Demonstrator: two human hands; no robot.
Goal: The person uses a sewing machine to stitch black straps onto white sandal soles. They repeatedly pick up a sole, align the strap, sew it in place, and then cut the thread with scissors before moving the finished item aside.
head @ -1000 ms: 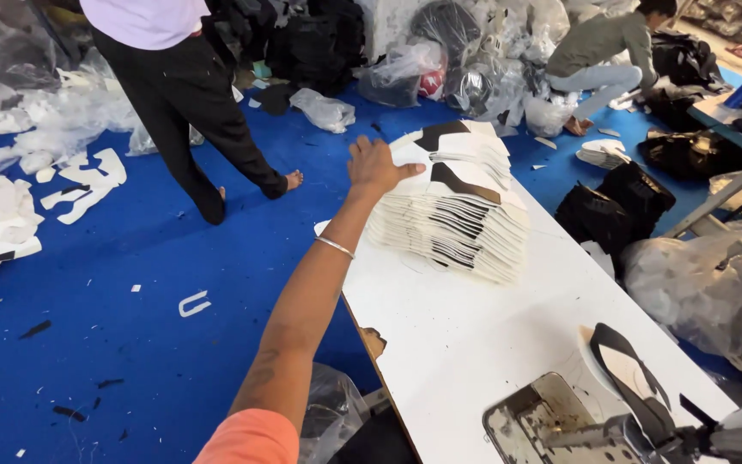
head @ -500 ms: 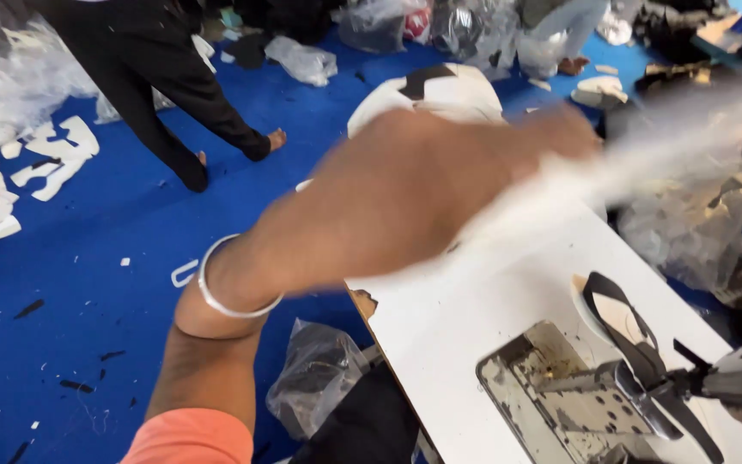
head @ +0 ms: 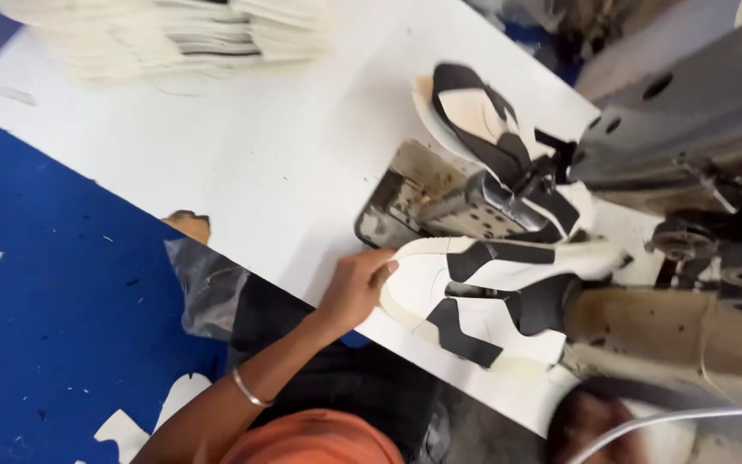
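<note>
My left hand (head: pixel 355 286) grips the left edge of a flat white and black shoe upper piece (head: pixel 474 296) that lies on the white table (head: pixel 242 146) in front of the sewing machine (head: pixel 689 129). A thin bangle sits on that wrist. A second white and black upper piece (head: pixel 483 129) lies on the machine's metal plate (head: pixel 422 202), just beyond the held piece. My right hand is hidden; only a forearm shows at the right edge near the machine.
A stack of white cut pieces (head: pixel 173 34) sits at the table's far left end. Blue floor (head: pixel 53 283) with white scraps lies to the left. A crumpled plastic bag (head: pixel 208 279) hangs below the table edge.
My left arm came back from the far stack with a piece and set it down by the sewing machine. The view dropped from the room to the table and machine.
</note>
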